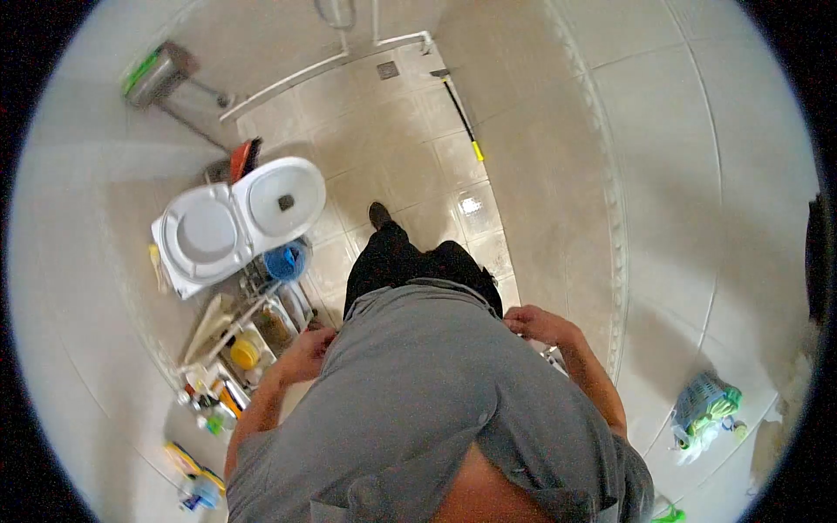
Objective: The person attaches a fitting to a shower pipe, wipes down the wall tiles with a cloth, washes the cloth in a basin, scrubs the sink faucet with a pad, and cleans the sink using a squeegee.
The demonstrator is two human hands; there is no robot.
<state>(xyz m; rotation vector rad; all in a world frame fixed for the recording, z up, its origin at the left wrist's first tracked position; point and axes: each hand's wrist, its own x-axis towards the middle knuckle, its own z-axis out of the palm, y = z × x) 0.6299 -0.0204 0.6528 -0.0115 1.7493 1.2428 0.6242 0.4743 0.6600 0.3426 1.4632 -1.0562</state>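
Observation:
My left hand (311, 351) hangs beside my left hip, close to the grey shirt (418, 375). Its fingers are partly hidden by the shirt and shadow, so I cannot tell what they do. By my right hip is my right hand (534, 323), its fingers loosely bent and slightly apart near the edge of the shirt and the black trousers (384, 261). I make out nothing in it. A dark shoe (378, 215) shows on the tiled floor (405, 157) in front of me.
Ahead on the left stands a white toilet (309, 196) with its lid up. A blue bucket (285, 261) and a shelf with a yellow tub (245, 350) are nearer. A black-and-yellow-handled squeegee (462, 120) leans by the right wall. A blue basket (704, 399) hangs at right.

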